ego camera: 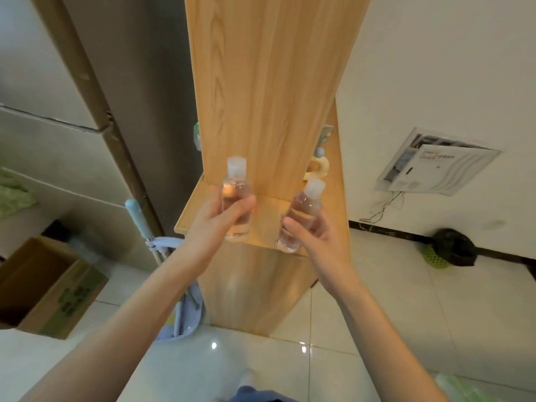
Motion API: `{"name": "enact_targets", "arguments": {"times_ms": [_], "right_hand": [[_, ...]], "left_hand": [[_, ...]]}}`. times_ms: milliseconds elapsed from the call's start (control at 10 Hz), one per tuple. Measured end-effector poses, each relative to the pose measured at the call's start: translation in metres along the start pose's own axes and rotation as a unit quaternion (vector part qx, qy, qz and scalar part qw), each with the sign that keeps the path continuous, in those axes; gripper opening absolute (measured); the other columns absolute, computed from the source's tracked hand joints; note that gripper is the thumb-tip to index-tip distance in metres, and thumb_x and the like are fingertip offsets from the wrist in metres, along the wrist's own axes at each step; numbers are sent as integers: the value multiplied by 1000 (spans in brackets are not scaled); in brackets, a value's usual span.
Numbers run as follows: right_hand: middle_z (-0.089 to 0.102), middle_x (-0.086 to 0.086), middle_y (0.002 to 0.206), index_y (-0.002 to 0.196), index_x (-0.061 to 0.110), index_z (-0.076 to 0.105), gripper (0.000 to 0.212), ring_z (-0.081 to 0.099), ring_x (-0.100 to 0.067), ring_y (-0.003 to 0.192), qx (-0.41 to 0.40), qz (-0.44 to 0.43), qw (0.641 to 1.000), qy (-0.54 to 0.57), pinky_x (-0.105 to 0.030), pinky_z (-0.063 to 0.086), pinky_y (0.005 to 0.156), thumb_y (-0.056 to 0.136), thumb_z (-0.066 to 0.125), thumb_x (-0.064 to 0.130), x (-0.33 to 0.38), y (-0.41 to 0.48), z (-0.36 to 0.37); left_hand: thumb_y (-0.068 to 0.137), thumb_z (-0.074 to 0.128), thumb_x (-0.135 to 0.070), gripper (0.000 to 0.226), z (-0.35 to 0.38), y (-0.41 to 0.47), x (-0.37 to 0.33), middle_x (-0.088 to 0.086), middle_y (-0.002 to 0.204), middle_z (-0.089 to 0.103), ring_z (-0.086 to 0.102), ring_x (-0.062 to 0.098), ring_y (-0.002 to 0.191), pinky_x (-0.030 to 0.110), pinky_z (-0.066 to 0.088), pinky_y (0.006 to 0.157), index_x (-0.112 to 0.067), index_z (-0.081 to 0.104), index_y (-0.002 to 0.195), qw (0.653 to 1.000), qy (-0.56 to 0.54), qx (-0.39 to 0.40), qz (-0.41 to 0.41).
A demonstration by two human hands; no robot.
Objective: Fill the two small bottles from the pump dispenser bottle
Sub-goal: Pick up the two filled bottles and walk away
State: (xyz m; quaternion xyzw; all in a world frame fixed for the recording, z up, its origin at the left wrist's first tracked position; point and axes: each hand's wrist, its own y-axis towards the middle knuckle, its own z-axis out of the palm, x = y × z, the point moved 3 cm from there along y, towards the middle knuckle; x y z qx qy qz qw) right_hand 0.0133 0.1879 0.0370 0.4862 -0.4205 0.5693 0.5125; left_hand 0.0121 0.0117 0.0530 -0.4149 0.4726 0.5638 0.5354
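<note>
Two small clear bottles with white flip caps are held up in front of a wooden cabinet. My left hand (pixel 220 220) grips the left small bottle (pixel 236 195), which stands upright. My right hand (pixel 316 236) grips the right small bottle (pixel 304 216), which tilts slightly to the right. Both bottles are capped and look to hold clear liquid. Their bases sit at about the level of the cabinet's wooden ledge (pixel 266 213). No pump dispenser bottle is in view.
The tall wooden cabinet (pixel 269 82) fills the centre. A refrigerator (pixel 72 111) stands on the left, with an open cardboard box (pixel 49 288) and a mop with its bucket (pixel 177 285) below. A green basket with a dark bag (pixel 449 250) sits by the right wall.
</note>
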Motion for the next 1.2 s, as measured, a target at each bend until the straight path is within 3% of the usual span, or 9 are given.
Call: {"name": "enact_targets", "arguments": {"times_ms": [100,200,300,400,600,800,1000,1100,1200], "right_hand": [[68,-14,110,117,11,58,35,65,-13,99,-19,-24,999,-26,-24,55,81,84,67,5,9,28,-1],[68,0,104,117,15,58,36,65,0,93,-19,-35,998,-48,-14,51,74,84,68,6,6,46,-2],[66,-1,107,112,22,57,34,63,-6,97,-21,-28,997,-67,-23,54,80,84,68,6,-9,54,-6],[65,5,101,107,29,57,34,62,-5,95,-17,-23,996,-89,-28,53,84,83,70,9,-24,56,-10],[67,5,102,106,31,57,35,62,-9,97,-20,-20,993,-118,-28,49,89,81,73,11,-34,59,-13],[67,7,101,106,34,56,38,62,-6,96,-22,-21,992,-124,-24,50,87,81,73,11,-41,59,-15],[67,4,99,109,29,57,39,63,-9,95,-24,-18,992,-122,-27,50,88,79,75,10,-45,61,-17],[65,3,111,124,17,51,56,61,-9,104,-18,-2,991,-135,-28,47,92,75,77,8,-46,62,-18],[49,-3,140,140,20,36,81,45,-9,129,-42,15,990,-131,-21,37,105,72,79,5,-33,50,-27]], "left_hand": [[89,58,-19,14,8,31,2,2,88,57,54,14,85,30,42,81,-12,55,100,998,55,12,27],[89,58,-26,34,10,49,15,-5,102,61,59,8,95,14,49,74,-10,52,118,996,85,-5,3],[87,60,-32,36,8,55,32,-15,110,60,56,-6,99,9,45,76,-24,50,120,995,95,-25,-19],[85,62,-32,26,3,55,45,-15,106,61,58,-8,94,6,45,72,-35,52,108,995,97,-26,-17],[79,64,-36,31,-7,56,59,-13,108,62,59,0,102,21,46,86,-37,52,108,994,103,-26,-30],[73,64,-43,35,-8,56,63,-11,106,63,61,0,98,26,47,87,-37,53,106,993,117,-7,-23],[79,67,-35,32,-10,56,67,-4,112,61,57,16,110,41,45,98,-36,52,108,992,125,3,-29],[72,70,-36,57,-8,59,60,-4,121,57,55,11,114,30,45,96,-25,46,123,989,141,2,-37],[74,69,-33,70,-25,30,59,-4,136,47,46,9,124,27,40,100,-18,38,135,980,181,-83,-16]]}}
